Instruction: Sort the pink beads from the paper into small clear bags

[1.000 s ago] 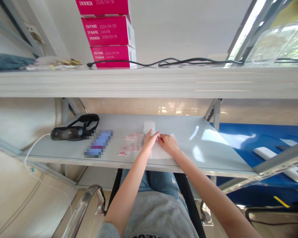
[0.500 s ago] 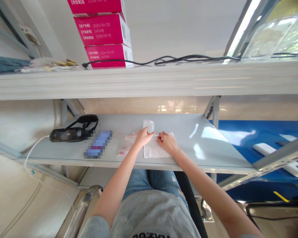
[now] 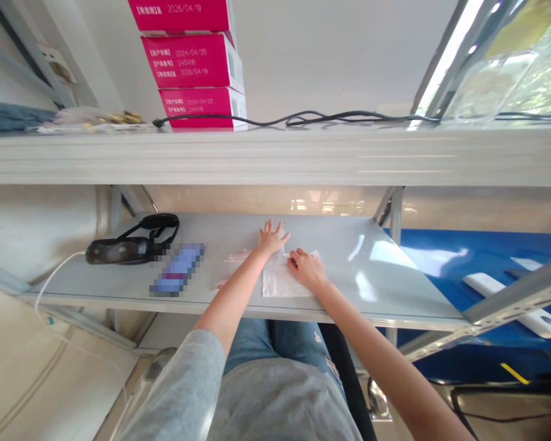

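Observation:
My left hand (image 3: 272,237) lies flat with its fingers spread, at the far edge of a translucent plastic bag (image 3: 282,283). It covers the spot of a small clear bag, of which little shows. My right hand (image 3: 307,268) rests on the upper right part of the translucent bag, fingers curled in at its top edge. Exactly what those fingertips pinch is hidden. Left of this bag, partly under my left forearm, lies another clear bag (image 3: 232,264) with pinkish-red bits in it.
A phone with a blurred screen (image 3: 178,269) and a black headset (image 3: 123,248) on a white cable lie to the left on the grey shelf (image 3: 349,282). Above runs a raised white shelf (image 3: 275,156) bearing stacked pink boxes (image 3: 188,61) and a black cable (image 3: 340,118).
My left hand has reached farther forward and opened from a bent-finger pose, now covering the small clear bag. My right hand stays at the translucent bag. The view has shifted slightly.

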`<action>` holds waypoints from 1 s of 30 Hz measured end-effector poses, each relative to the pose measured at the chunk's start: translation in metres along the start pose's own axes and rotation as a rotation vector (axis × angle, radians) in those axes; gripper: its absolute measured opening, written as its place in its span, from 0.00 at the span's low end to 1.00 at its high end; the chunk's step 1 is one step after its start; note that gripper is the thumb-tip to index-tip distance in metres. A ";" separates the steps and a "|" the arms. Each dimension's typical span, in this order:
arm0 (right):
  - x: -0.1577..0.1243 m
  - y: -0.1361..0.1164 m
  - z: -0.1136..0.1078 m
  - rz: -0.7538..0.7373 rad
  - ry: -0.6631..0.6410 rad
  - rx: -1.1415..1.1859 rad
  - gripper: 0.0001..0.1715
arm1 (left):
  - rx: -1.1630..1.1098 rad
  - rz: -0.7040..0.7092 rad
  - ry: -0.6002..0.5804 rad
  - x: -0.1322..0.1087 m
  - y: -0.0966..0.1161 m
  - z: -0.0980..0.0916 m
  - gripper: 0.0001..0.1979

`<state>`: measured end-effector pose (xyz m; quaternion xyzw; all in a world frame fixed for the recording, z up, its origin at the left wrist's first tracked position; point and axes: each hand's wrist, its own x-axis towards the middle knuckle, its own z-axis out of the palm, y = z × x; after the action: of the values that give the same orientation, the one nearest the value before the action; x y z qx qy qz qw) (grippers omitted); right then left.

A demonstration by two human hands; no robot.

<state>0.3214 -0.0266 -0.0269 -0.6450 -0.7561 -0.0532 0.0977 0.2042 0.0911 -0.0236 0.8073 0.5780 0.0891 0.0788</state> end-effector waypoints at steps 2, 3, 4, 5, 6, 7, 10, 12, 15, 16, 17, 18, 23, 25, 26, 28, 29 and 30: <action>0.000 0.000 0.001 -0.003 0.001 -0.001 0.17 | 0.013 -0.010 -0.055 0.003 -0.002 0.008 0.36; 0.000 0.000 0.001 -0.004 0.001 0.000 0.17 | 0.018 -0.022 -0.076 0.003 -0.002 0.011 0.36; 0.000 0.000 0.001 -0.005 0.002 0.002 0.17 | 0.021 -0.032 -0.090 0.003 -0.003 0.013 0.36; 0.000 0.000 0.000 -0.006 0.005 0.004 0.17 | 0.024 -0.039 -0.098 0.003 -0.003 0.014 0.37; 0.000 0.000 0.000 -0.006 0.008 0.006 0.17 | 0.024 -0.042 -0.104 0.003 -0.002 0.015 0.37; 0.000 0.000 0.000 -0.004 0.011 0.008 0.17 | 0.019 -0.040 -0.109 0.003 -0.002 0.013 0.37; -0.001 -0.001 -0.002 0.004 0.016 0.013 0.17 | -0.024 -0.028 -0.083 0.003 -0.002 0.000 0.39; -0.001 -0.002 -0.002 0.006 0.020 0.015 0.17 | -0.055 -0.001 0.005 0.000 -0.006 -0.015 0.38; -0.001 -0.002 -0.002 0.007 0.038 0.024 0.17 | -0.066 0.088 0.199 -0.011 -0.022 -0.043 0.34; -0.002 -0.001 -0.002 0.008 0.048 0.031 0.17 | -0.077 0.107 0.250 -0.018 -0.030 -0.052 0.33; -0.002 -0.001 -0.003 0.012 0.058 0.039 0.17 | -0.085 0.128 0.290 -0.026 -0.038 -0.061 0.32; -0.002 -0.001 -0.003 0.017 0.069 0.048 0.17 | -0.090 0.160 0.319 -0.035 -0.048 -0.069 0.30; -0.003 0.002 -0.006 0.031 0.109 0.100 0.19 | -0.090 0.338 0.247 -0.098 -0.093 -0.088 0.24; -0.003 0.002 -0.006 0.028 0.118 0.111 0.19 | -0.075 0.328 0.181 -0.123 -0.106 -0.084 0.26; -0.003 0.003 -0.006 0.026 0.123 0.114 0.18 | -0.071 0.305 0.151 -0.134 -0.111 -0.079 0.28; -0.002 0.003 -0.005 0.018 0.138 0.121 0.17 | -0.081 0.216 0.151 -0.153 -0.118 -0.066 0.30; -0.002 0.003 -0.005 0.014 0.148 0.124 0.17 | -0.086 0.161 0.165 -0.160 -0.119 -0.059 0.31; -0.002 0.003 -0.005 0.009 0.159 0.126 0.17 | -0.089 0.108 0.182 -0.166 -0.119 -0.051 0.32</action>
<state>0.3248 -0.0294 -0.0228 -0.6347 -0.7449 -0.0559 0.1981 0.0302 -0.0263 -0.0100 0.8217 0.5337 0.1917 0.0571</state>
